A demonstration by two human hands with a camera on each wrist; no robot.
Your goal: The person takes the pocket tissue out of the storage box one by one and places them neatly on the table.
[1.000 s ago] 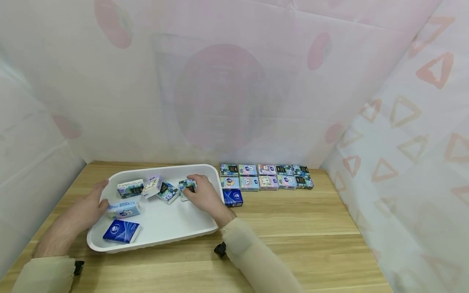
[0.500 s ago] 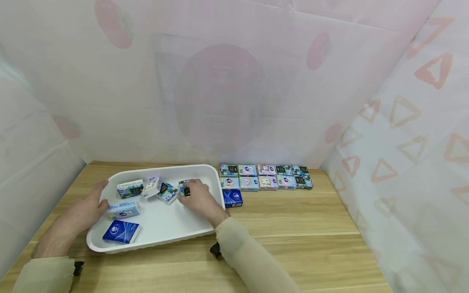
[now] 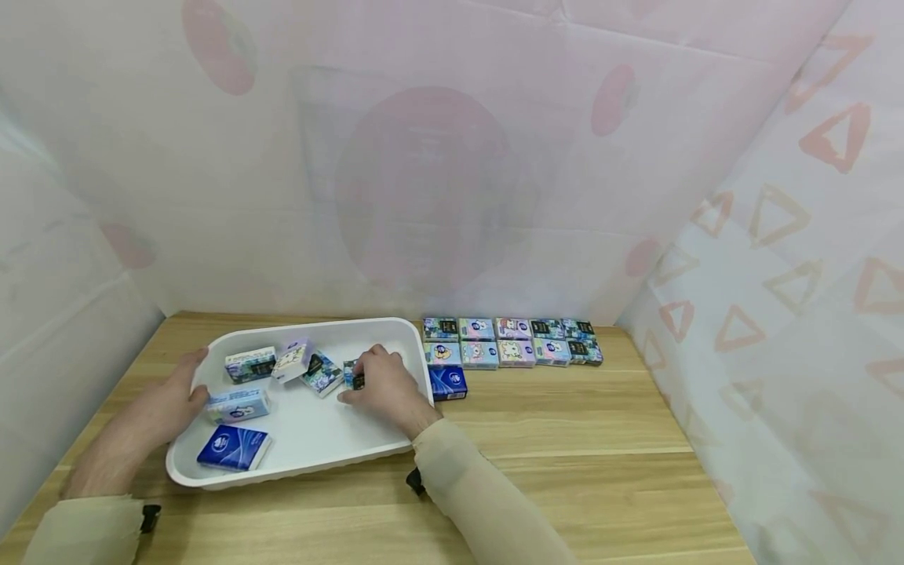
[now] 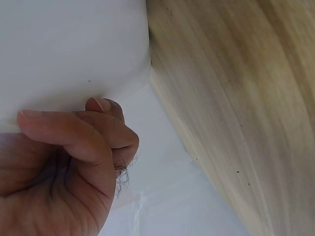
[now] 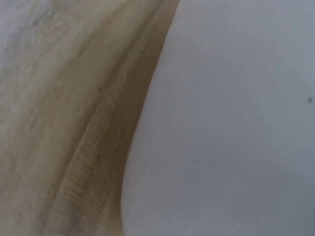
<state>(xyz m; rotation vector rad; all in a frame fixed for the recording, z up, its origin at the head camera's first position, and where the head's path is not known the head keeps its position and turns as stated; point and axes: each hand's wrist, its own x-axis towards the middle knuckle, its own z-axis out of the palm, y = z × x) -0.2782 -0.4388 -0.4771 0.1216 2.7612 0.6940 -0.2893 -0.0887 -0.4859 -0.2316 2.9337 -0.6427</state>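
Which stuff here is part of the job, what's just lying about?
Job, judging by the hands:
- left hand, at the white tray's rim
- right hand, at a dark pack
- five other packs inside
- rows of packs beside it

Just surroundings:
- wooden table
- patterned backdrop

1. The left sleeve (image 3: 88, 527) is pale beige and plain; it ends on the forearm, so the left hand (image 3: 161, 410) is bare.
2. The right sleeve (image 3: 487, 494) has the same colour, with a greyish patch (image 3: 461, 464) near its end; the right hand (image 3: 388, 390) is also bare.
3. One small black piece (image 3: 151, 518) sits beside the left sleeve's edge, another black piece (image 3: 415, 481) beside the right; their details are unclear.
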